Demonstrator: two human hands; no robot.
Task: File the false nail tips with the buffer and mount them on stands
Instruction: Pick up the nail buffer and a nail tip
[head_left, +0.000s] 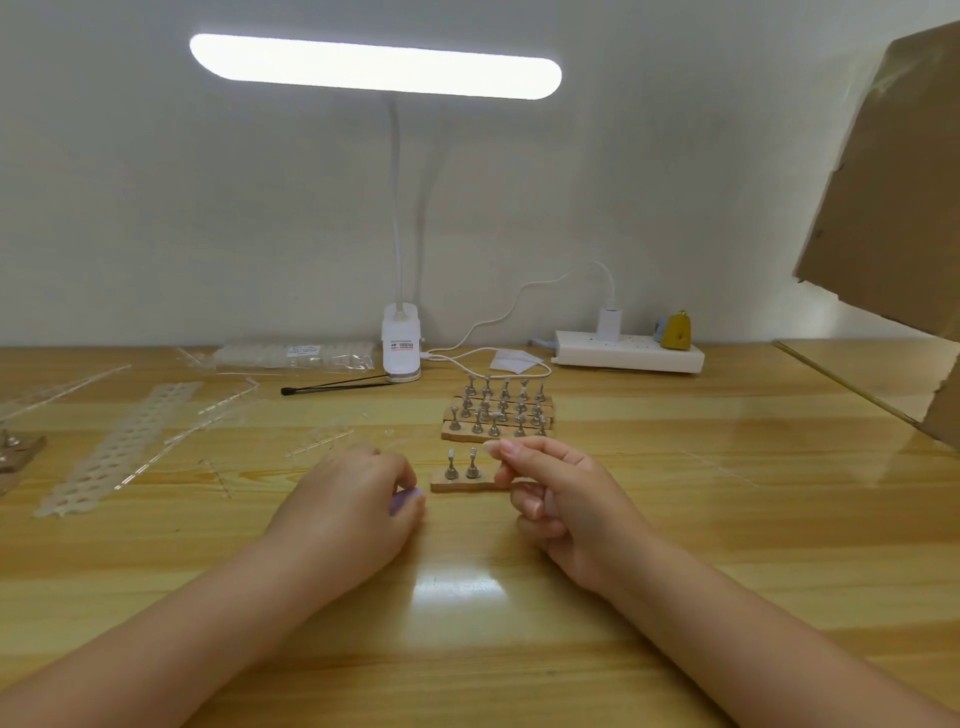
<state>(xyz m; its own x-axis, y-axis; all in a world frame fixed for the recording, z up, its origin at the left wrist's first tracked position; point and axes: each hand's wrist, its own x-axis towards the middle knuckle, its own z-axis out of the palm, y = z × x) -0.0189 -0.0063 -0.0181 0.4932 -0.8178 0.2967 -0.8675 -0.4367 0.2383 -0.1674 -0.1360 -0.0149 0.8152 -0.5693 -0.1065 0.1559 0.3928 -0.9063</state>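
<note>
My left hand (358, 499) rests on the wooden table with its fingers curled round a pale purple buffer (404, 500), of which only an end shows. My right hand (550, 499) hovers just right of a small wooden base (460, 486) carrying two metal stands (461, 464). Its thumb and forefinger pinch something tiny and clear, likely a nail tip (491, 448), too small to make out. Behind the base sit stacked wooden bases with several metal stands (498, 410).
A clip lamp (400, 343) with a lit bar stands at the back, beside a power strip (628, 353), a bag of nail tips (296, 356) and a thin brush (332, 387). Empty clear tip strips (122, 447) lie at left. A cardboard box (893, 208) looms at right.
</note>
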